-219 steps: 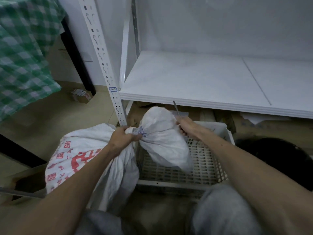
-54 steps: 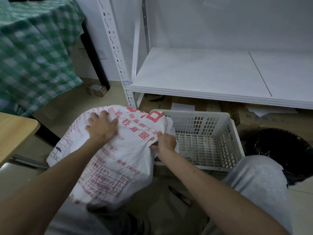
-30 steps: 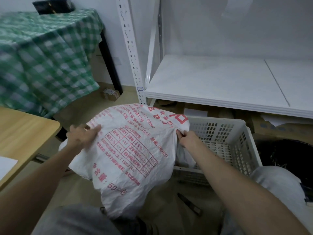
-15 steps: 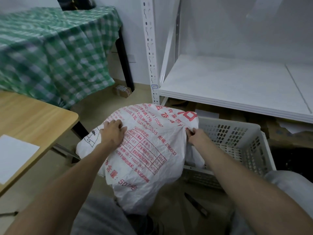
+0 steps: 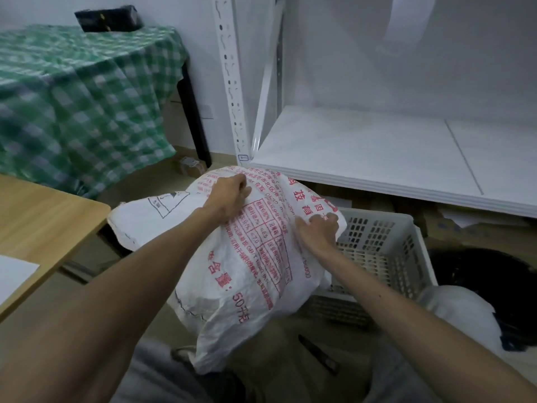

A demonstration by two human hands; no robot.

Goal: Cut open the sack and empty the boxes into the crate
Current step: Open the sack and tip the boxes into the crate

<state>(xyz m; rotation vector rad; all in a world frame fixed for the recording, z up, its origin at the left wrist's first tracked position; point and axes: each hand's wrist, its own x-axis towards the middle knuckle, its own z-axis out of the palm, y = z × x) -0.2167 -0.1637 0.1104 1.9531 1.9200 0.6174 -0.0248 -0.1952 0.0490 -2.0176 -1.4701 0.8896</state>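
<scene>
Both grips closed on the sack [image 5: 250, 257]: my left hand [image 5: 229, 196] bunches a fistful of the woven fabric high on its top, my right hand [image 5: 318, 231] pinches the cloth at the edge nearest the crate [image 5: 406, 257]. Neither hand is open; each holds sack material only, no tool. The sack is lifted and tilted, its right side lying over the crate's near-left rim, the slack lower end hanging toward my lap. Which end is the cut mouth I cannot tell; it is hidden under the folds. No boxes visible in the crate's mesh floor from here. My reading: the step in hand is the emptying, sack being upended toward the crate. Next move calls for raising the left-hand end higher and keeping the right-hand edge over the rim, so the contents slide in rather than onto the floor. A dark knife-like tool [image 5: 318, 357] lies on the floor between my knees, well below the sack. White shelf [image 5: 363, 152] sits just behind the crate; wooden tabletop [image 5: 43, 216] to my left.
</scene>
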